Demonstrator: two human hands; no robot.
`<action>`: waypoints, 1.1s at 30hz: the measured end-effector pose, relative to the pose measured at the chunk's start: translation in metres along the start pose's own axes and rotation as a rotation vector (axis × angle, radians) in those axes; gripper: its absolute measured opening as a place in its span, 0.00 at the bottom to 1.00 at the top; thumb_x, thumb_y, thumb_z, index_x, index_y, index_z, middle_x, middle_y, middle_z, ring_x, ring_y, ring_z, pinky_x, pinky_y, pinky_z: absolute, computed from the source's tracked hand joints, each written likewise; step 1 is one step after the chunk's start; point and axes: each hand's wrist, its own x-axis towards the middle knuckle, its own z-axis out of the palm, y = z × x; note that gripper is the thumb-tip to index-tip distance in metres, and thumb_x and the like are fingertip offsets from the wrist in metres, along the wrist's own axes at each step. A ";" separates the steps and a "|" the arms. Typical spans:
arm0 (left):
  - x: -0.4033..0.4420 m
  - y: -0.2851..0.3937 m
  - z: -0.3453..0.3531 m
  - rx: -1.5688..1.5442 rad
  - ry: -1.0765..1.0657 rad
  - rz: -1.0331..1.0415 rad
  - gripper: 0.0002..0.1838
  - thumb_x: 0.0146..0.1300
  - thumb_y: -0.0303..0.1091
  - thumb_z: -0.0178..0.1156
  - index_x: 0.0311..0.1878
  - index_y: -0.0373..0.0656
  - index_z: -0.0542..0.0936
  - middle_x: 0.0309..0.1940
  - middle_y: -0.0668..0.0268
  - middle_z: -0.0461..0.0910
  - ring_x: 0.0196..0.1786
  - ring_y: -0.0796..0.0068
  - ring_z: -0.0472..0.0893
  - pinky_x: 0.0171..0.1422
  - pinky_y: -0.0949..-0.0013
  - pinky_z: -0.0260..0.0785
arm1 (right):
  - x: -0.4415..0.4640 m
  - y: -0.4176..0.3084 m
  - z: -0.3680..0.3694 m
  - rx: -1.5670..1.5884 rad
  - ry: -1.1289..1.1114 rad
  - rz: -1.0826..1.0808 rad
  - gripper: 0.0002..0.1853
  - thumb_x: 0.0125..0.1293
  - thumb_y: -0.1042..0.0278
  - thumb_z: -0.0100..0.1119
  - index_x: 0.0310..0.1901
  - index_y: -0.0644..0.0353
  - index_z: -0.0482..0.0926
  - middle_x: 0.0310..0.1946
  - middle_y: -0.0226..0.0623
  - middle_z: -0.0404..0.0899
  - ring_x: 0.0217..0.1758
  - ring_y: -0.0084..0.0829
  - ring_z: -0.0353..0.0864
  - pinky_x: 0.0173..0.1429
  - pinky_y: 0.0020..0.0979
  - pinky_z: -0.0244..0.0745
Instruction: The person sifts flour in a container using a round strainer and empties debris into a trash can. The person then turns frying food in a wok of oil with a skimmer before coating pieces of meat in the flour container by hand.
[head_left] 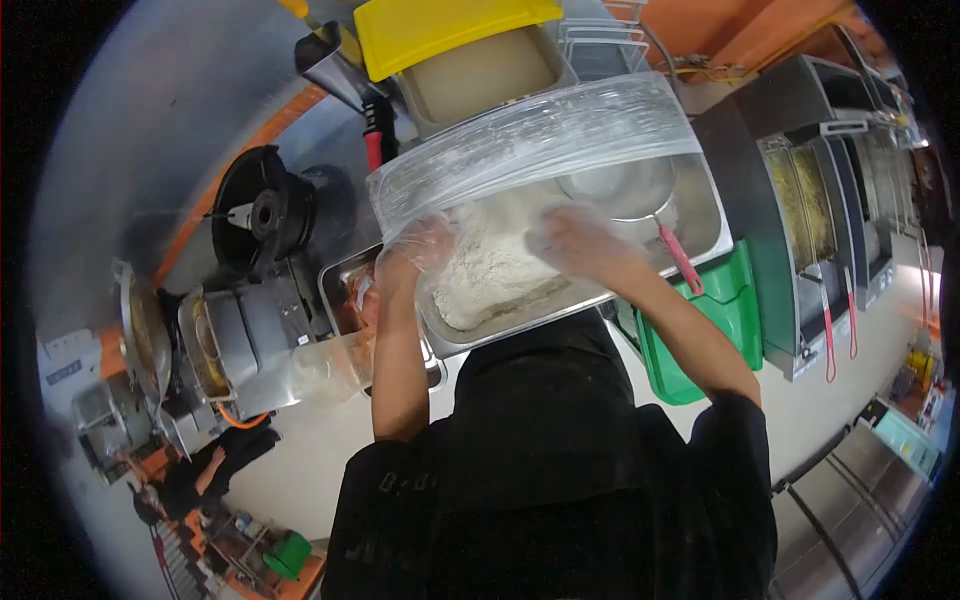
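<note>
White flour (495, 250) lies heaped in a wide metal tray (712, 225), with a ridge along its near edge. Clear plastic film (540, 130) covers the tray's far part. My left hand (425, 242) is at the tray's left side by the flour, partly behind or against the film. Over the flour's right side is my right hand (580, 242). Motion smears the fingers of both hands, so I cannot make out whether they hold anything. A round sieve (620, 190) rests at the tray's right, its pink-red handle (682, 262) crossing the near rim.
Left of the flour tray stands a smaller metal pan (345, 268) with reddish food. Behind is a pale-filled container (490, 75) under a yellow lid (455, 30). A green bin (745, 310) and fryers with baskets (800, 200) stand right. Another person (205, 475) is lower left.
</note>
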 end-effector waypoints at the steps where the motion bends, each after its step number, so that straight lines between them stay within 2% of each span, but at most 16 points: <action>1: -0.004 0.001 -0.006 0.044 -0.076 -0.066 0.24 0.68 0.48 0.44 0.53 0.39 0.77 0.53 0.43 0.74 0.59 0.46 0.72 0.62 0.54 0.64 | 0.033 -0.001 0.002 0.202 -0.131 -0.140 0.22 0.63 0.68 0.47 0.58 0.63 0.68 0.46 0.49 0.77 0.53 0.39 0.76 0.60 0.39 0.70; 3: -0.015 0.000 -0.011 0.054 -0.159 -0.173 0.24 0.68 0.49 0.44 0.53 0.40 0.78 0.54 0.44 0.74 0.59 0.47 0.73 0.61 0.54 0.65 | 0.079 -0.008 0.006 0.549 -0.115 0.065 0.20 0.64 0.65 0.47 0.55 0.65 0.70 0.45 0.49 0.78 0.51 0.42 0.77 0.56 0.41 0.73; 4: -0.022 -0.011 -0.002 -0.007 -0.093 -0.156 0.22 0.67 0.47 0.45 0.53 0.41 0.78 0.53 0.46 0.75 0.58 0.48 0.73 0.61 0.55 0.65 | 0.098 -0.007 0.012 0.718 -0.112 0.170 0.19 0.65 0.64 0.47 0.54 0.66 0.72 0.45 0.50 0.78 0.49 0.43 0.78 0.54 0.42 0.74; 6: -0.036 -0.046 0.050 -0.612 0.286 0.018 0.20 0.67 0.44 0.47 0.54 0.44 0.77 0.52 0.50 0.76 0.57 0.50 0.74 0.61 0.55 0.66 | 0.130 0.002 0.047 0.709 0.275 -0.022 0.20 0.68 0.60 0.45 0.54 0.67 0.72 0.46 0.56 0.77 0.49 0.49 0.78 0.57 0.44 0.72; 7: -0.038 -0.060 0.074 -1.022 0.449 0.176 0.18 0.67 0.43 0.48 0.54 0.45 0.77 0.52 0.52 0.77 0.56 0.51 0.75 0.61 0.56 0.66 | 0.142 0.006 0.065 0.441 0.471 -0.084 0.21 0.68 0.58 0.45 0.54 0.66 0.72 0.47 0.57 0.76 0.50 0.50 0.77 0.58 0.45 0.71; 8: -0.045 -0.064 0.090 -0.999 0.534 0.225 0.17 0.67 0.41 0.49 0.54 0.47 0.77 0.51 0.54 0.78 0.56 0.51 0.75 0.61 0.56 0.66 | 0.154 0.009 0.083 0.155 0.684 -0.088 0.22 0.69 0.57 0.44 0.55 0.66 0.71 0.49 0.58 0.76 0.52 0.51 0.76 0.60 0.45 0.70; 9: -0.051 -0.042 0.080 -0.523 0.599 0.194 0.17 0.66 0.39 0.50 0.54 0.47 0.77 0.51 0.55 0.78 0.56 0.52 0.75 0.61 0.56 0.66 | 0.156 0.011 0.103 -0.397 0.864 -0.060 0.23 0.68 0.56 0.44 0.57 0.65 0.71 0.51 0.56 0.74 0.56 0.51 0.74 0.62 0.45 0.68; 10: -0.055 -0.027 0.072 -0.049 0.630 0.156 0.16 0.66 0.37 0.50 0.55 0.47 0.77 0.51 0.56 0.78 0.56 0.53 0.75 0.61 0.56 0.66 | 0.160 0.006 0.116 -0.743 0.931 -0.046 0.23 0.69 0.55 0.44 0.58 0.64 0.70 0.53 0.54 0.74 0.58 0.50 0.72 0.63 0.45 0.67; 11: -0.057 -0.019 0.065 -0.084 0.664 0.178 0.16 0.66 0.36 0.51 0.55 0.47 0.77 0.52 0.56 0.78 0.56 0.54 0.75 0.62 0.57 0.66 | 0.163 0.001 0.129 -1.089 1.026 -0.011 0.24 0.69 0.55 0.44 0.58 0.64 0.69 0.54 0.53 0.73 0.59 0.49 0.71 0.64 0.44 0.66; 16: -0.062 -0.009 0.063 -0.392 0.775 0.180 0.21 0.61 0.27 0.53 0.59 0.45 0.74 0.55 0.56 0.76 0.56 0.56 0.76 0.60 0.63 0.68 | 0.145 -0.037 0.171 -1.688 1.057 0.038 0.22 0.71 0.58 0.42 0.59 0.65 0.68 0.55 0.47 0.72 0.59 0.42 0.71 0.64 0.40 0.66; 19: -0.065 -0.008 0.059 -0.656 0.806 0.156 0.17 0.65 0.31 0.53 0.57 0.43 0.75 0.53 0.55 0.78 0.56 0.59 0.77 0.60 0.65 0.67 | 0.125 -0.057 0.163 -2.051 0.914 -0.098 0.22 0.71 0.58 0.43 0.59 0.64 0.68 0.55 0.46 0.72 0.59 0.41 0.72 0.64 0.39 0.66; 22: -0.061 -0.014 0.070 -0.855 0.806 0.149 0.16 0.68 0.34 0.52 0.57 0.42 0.75 0.52 0.56 0.78 0.55 0.62 0.77 0.59 0.67 0.67 | 0.111 -0.079 0.144 -2.645 0.802 -0.265 0.21 0.71 0.59 0.43 0.59 0.64 0.68 0.56 0.45 0.72 0.59 0.40 0.72 0.64 0.39 0.66; 25: -0.064 -0.011 0.065 -0.867 0.805 0.139 0.17 0.69 0.36 0.51 0.57 0.41 0.75 0.52 0.56 0.78 0.55 0.63 0.78 0.58 0.67 0.67 | 0.107 -0.092 0.131 -3.193 0.811 -0.405 0.21 0.71 0.59 0.44 0.59 0.63 0.68 0.56 0.45 0.72 0.59 0.39 0.72 0.64 0.38 0.66; 28: -0.057 -0.017 0.072 -0.955 0.801 0.184 0.17 0.69 0.36 0.52 0.56 0.40 0.75 0.51 0.57 0.78 0.55 0.63 0.78 0.59 0.66 0.67 | 0.107 -0.094 0.128 -3.414 0.866 -0.479 0.21 0.71 0.59 0.44 0.60 0.63 0.68 0.56 0.44 0.72 0.59 0.38 0.72 0.64 0.37 0.67; 31: -0.064 -0.016 0.060 -0.748 0.785 0.178 0.17 0.69 0.37 0.52 0.57 0.39 0.75 0.51 0.57 0.78 0.55 0.63 0.77 0.59 0.65 0.67 | 0.109 -0.091 0.128 -3.534 0.944 -0.518 0.21 0.71 0.60 0.45 0.60 0.63 0.68 0.57 0.43 0.72 0.59 0.37 0.72 0.64 0.36 0.67; 33: -0.064 -0.016 0.060 -0.791 0.779 0.177 0.18 0.69 0.37 0.51 0.57 0.38 0.75 0.51 0.57 0.79 0.55 0.64 0.77 0.60 0.66 0.67 | 0.112 -0.087 0.128 -3.583 1.001 -0.527 0.21 0.71 0.60 0.45 0.60 0.62 0.68 0.57 0.42 0.72 0.59 0.36 0.72 0.64 0.36 0.67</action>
